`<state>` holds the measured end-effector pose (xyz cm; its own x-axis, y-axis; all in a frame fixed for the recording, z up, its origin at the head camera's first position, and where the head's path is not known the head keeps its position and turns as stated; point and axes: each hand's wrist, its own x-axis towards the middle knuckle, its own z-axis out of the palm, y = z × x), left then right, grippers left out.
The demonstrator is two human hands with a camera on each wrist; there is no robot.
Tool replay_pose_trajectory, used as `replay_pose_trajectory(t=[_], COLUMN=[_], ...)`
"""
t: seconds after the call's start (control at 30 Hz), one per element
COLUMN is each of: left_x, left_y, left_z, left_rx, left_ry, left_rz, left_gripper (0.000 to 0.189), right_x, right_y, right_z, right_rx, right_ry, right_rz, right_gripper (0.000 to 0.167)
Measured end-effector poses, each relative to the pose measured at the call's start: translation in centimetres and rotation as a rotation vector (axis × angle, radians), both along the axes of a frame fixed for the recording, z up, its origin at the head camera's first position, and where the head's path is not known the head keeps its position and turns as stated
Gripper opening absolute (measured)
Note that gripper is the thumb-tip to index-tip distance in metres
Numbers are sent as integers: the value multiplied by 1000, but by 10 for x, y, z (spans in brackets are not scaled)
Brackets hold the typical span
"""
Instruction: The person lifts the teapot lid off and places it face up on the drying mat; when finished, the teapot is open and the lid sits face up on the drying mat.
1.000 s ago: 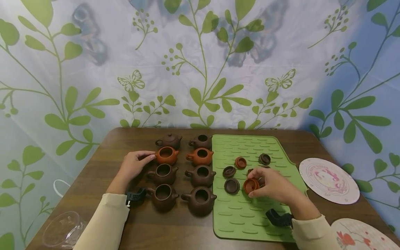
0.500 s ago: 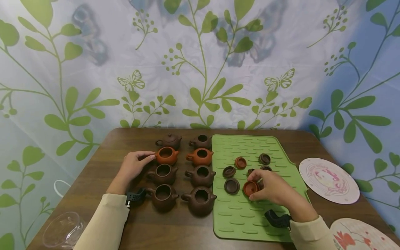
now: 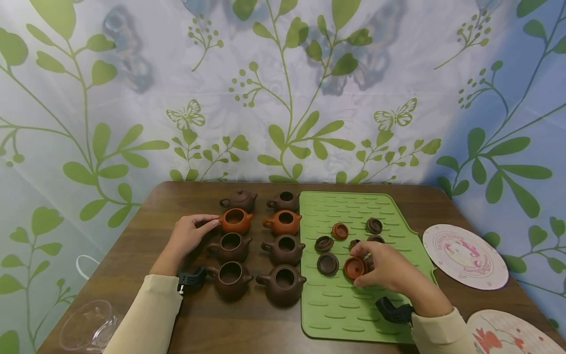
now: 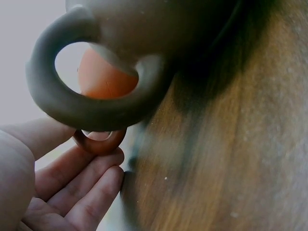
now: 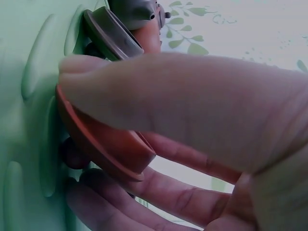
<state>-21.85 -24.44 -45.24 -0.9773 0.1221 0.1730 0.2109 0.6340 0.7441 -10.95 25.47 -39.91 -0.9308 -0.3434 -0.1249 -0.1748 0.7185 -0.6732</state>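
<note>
My left hand [image 3: 187, 236] pinches the small handle of an orange teapot [image 3: 236, 228] that stands lidless in the left column. The left wrist view shows thumb and fingertips at that orange handle [image 4: 103, 147], behind a larger dark teapot handle [image 4: 41, 89]. Over the green mat [image 3: 336, 314], my right hand [image 3: 391, 268] holds an orange lid [image 3: 355, 268] by its rim between thumb and fingers. The lid lies upside down, hollow side up, its knob close to the mat in the right wrist view. Several other lids surround it, some partly hidden by the hand.
Two columns of small teapots stand left of the mat, mostly dark brown; a lidded one [image 3: 240, 200] is at the back left. A second orange teapot [image 3: 283, 223] stands near the mat's edge. Round patterned mats [image 3: 466, 255] lie at right, a clear plastic container [image 3: 90, 324] at left.
The right hand and the orange lid have shifted slightly toward the table's front edge. My left hand keeps its grip on the teapot handle, and the teapots have not moved.
</note>
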Motion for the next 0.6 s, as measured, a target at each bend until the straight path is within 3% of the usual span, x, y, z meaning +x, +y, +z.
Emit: replay_pose_trajectory(t=[0.3, 0.6], left_x=[-1, -2], left_y=[-1, -2], left_z=[-2, -2], left_rx=[9, 6], left_ry=[-16, -7], left_rz=[3, -4], left_gripper=[35, 34], right_x=[1, 1], right_y=[3, 5], right_z=[3, 4], right_rx=[-71, -52], right_ry=[-17, 14], right_rz=[1, -11], right_gripper=[61, 56])
